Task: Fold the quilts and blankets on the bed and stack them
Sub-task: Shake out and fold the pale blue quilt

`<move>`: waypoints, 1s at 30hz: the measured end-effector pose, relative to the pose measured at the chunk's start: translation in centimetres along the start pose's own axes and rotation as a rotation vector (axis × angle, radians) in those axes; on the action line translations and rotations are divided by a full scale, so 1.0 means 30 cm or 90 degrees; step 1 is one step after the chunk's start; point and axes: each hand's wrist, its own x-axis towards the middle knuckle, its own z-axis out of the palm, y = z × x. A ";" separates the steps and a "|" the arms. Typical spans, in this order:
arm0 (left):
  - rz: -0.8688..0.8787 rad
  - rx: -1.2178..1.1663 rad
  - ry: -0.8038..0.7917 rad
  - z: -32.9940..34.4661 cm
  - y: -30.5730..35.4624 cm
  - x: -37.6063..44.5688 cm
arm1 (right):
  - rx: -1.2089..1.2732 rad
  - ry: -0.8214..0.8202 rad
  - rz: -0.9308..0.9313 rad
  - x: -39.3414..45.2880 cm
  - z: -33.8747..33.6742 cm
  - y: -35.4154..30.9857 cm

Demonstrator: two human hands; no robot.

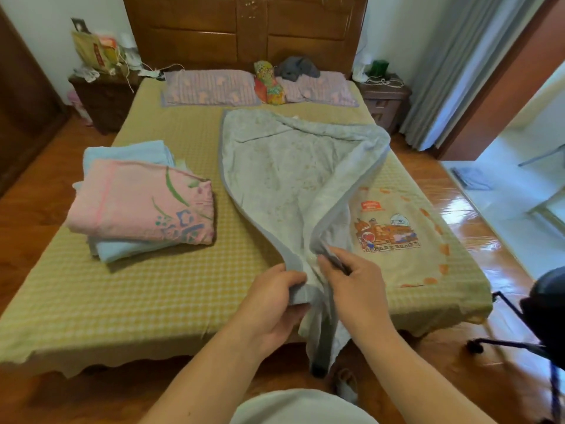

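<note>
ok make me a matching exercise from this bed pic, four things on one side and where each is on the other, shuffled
Things:
1. grey quilt
2. pink blanket
3. pillows
4. cartoon blanket

Places:
A. on top of the folded blue one, left side of the bed
B. at the headboard end
C. gripped at its near edge by the left hand and right hand
D. flat on the right side, partly under the quilt

Pairs: 1-C, 2-A, 3-B, 4-D
</note>
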 end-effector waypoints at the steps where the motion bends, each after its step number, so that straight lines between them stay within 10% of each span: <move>1: -0.002 0.023 0.004 -0.006 -0.001 0.000 | 0.035 0.037 0.026 0.019 -0.022 -0.004; 6: 0.027 0.114 0.015 -0.010 0.006 -0.002 | 0.046 0.270 -0.088 0.101 -0.158 -0.118; 11: 0.037 0.143 -0.039 0.000 0.028 -0.008 | -0.105 -0.104 -0.202 -0.042 -0.033 -0.049; 30: -0.034 -0.060 -0.039 -0.010 0.051 0.011 | -0.194 -0.137 -0.424 -0.045 0.012 0.126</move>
